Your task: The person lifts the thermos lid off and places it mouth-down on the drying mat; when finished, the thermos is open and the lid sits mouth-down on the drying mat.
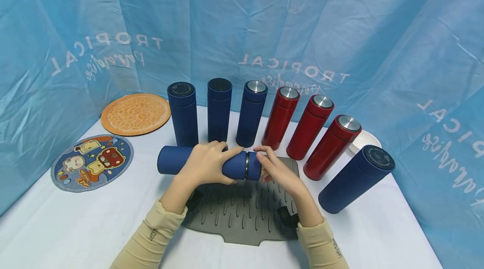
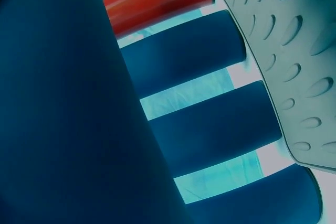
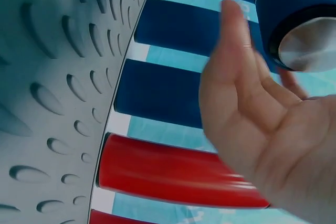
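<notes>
A blue thermos bottle [image 1: 172, 160] is held sideways over the grey ridged mat, its lid end [image 1: 254, 167] pointing right. A shiny metal ring shows between body and lid. My left hand [image 1: 207, 163] grips the bottle around its middle; in the left wrist view the blue body [image 2: 68, 103] fills the left side and hides most of that hand. Beside the lid is my right hand [image 1: 277, 171], its fingers loosely spread. In the right wrist view, the thumb stands away from the silver-topped lid [image 3: 310, 45], and other fingertips show just behind the lid's edge; contact is unclear.
Behind stand blue bottles [image 1: 183, 117] and red bottles [image 1: 280, 119] in a curved row, with another blue bottle [image 1: 351, 183] at right. An orange round mat [image 1: 136, 114] and a cartoon mat [image 1: 92, 163] lie left. The grey mat [image 1: 242, 218] is below; a white dish [image 1: 364, 141] is partly hidden.
</notes>
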Demonstrator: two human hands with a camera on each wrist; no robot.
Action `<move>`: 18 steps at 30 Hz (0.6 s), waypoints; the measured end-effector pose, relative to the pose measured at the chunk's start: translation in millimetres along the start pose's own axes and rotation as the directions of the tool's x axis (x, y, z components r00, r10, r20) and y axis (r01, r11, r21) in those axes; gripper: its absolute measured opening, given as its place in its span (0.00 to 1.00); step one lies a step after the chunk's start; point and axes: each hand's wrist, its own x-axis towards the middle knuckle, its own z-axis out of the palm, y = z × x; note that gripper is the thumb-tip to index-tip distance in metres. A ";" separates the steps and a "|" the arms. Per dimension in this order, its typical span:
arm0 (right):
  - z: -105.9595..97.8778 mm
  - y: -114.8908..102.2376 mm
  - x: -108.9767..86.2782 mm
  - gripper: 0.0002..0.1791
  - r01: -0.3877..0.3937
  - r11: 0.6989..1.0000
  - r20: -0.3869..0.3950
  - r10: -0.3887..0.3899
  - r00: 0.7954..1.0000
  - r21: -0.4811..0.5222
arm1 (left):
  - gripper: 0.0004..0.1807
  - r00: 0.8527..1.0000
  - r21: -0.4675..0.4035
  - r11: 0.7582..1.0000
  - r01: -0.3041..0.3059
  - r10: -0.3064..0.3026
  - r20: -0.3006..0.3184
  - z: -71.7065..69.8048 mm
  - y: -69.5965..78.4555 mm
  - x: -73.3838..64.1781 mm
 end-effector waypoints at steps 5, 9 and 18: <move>-0.9 1.6 2.6 0.26 -0.023 1.000 -0.018 0.023 1.000 -0.005 | 0.44 1.000 -0.001 1.000 -0.001 0.001 -0.004 0.4 0.5 0.0; -3.0 3.9 3.0 0.26 -0.004 1.000 0.020 0.004 1.000 0.026 | 0.44 1.000 0.005 1.000 -0.005 0.005 0.003 -0.1 0.7 -0.3; -6.3 7.4 -0.6 0.37 0.064 0.998 0.062 -0.065 0.996 0.022 | 0.43 1.000 0.006 1.000 -0.003 0.003 0.003 0.2 -0.2 -0.7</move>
